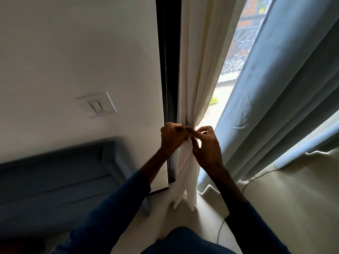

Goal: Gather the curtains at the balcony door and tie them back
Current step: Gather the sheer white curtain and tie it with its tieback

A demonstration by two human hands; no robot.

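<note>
Curtain (pixel 199 74) in grip of left hand (pixel 172 137), right hand (pixel 206 148).

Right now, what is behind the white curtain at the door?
Past its right edge, behind the white curtain, a sunlit balcony floor and a dark railing show. The dark door frame stands at its left. Directly behind the fabric, all is covered.

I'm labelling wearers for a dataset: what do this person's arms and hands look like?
Both arms wear dark navy long sleeves, the left sleeve and right sleeve ending partway up the forearm. The left hand and right hand are bare: no gloves, rings or watch visible.
</note>
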